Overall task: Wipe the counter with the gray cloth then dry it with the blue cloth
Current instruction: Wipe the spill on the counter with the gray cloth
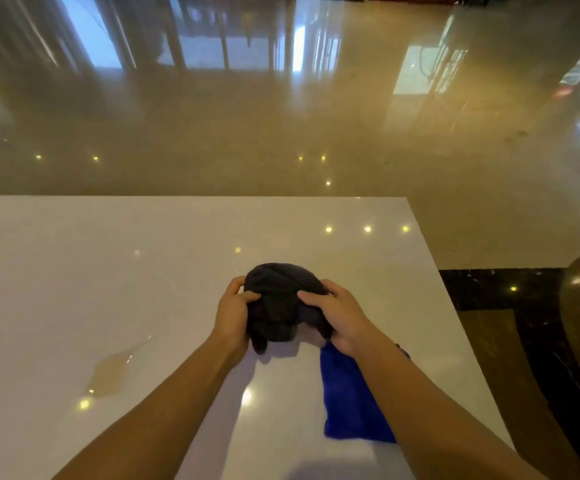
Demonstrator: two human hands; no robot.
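Both hands hold the gray cloth bunched into a dark wad over the middle of the white table. The left hand clamps its left side, thumb over the top; the right hand closes its grip on the right side, fingers curled into the folds. Whether the wad rests on the table or hangs just above it cannot be told, though a tail of it droops at the near left.

The step in hand looks like the first one: gathering the gray cloth into a pad before wiping. A pale brown puddle lies on the table to the near left, well apart from the cloth, and appears untouched, so the wiping seems not yet done there.

The next move probably calls for pressing the wad flat onto the table and sweeping it left and toward the person, across the puddle, with enough pressure to take up the liquid and not merely spread it.

The blue cloth lies flat on the table under the right forearm, near the right edge. It is an oblong with its long axis running away from the person, its far end pointing toward the right hand. It waits for the drying step.
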